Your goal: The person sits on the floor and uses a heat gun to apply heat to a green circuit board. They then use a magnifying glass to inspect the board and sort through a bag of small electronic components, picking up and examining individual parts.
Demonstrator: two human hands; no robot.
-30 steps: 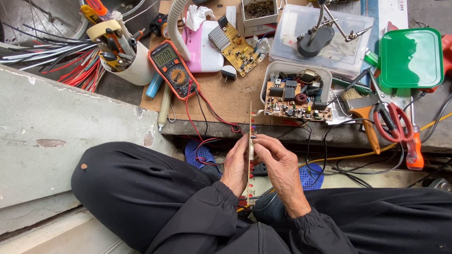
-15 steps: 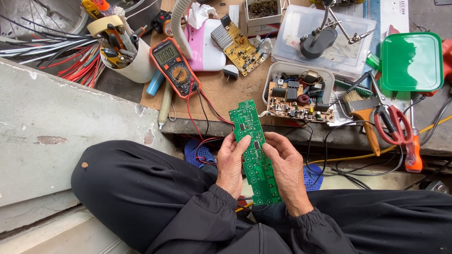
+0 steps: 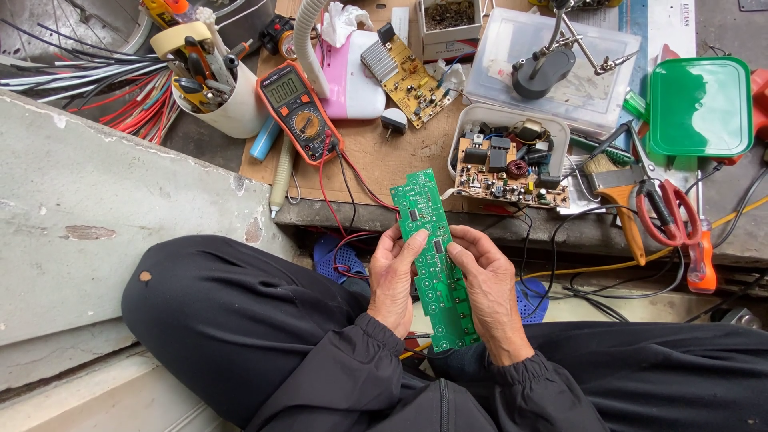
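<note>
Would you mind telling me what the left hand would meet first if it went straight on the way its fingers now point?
The left hand points up and slightly right, its fingertips already on the green circuit board. Beyond that, probably the red and black meter leads at the bench edge, though depth is hard to judge.

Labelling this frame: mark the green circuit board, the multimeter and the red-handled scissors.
green circuit board (image 3: 422, 212), head view, bare upper part above the fingers.
multimeter (image 3: 305, 123), head view, on its round dial.
red-handled scissors (image 3: 670, 214), head view, on the red handle loops.
</note>
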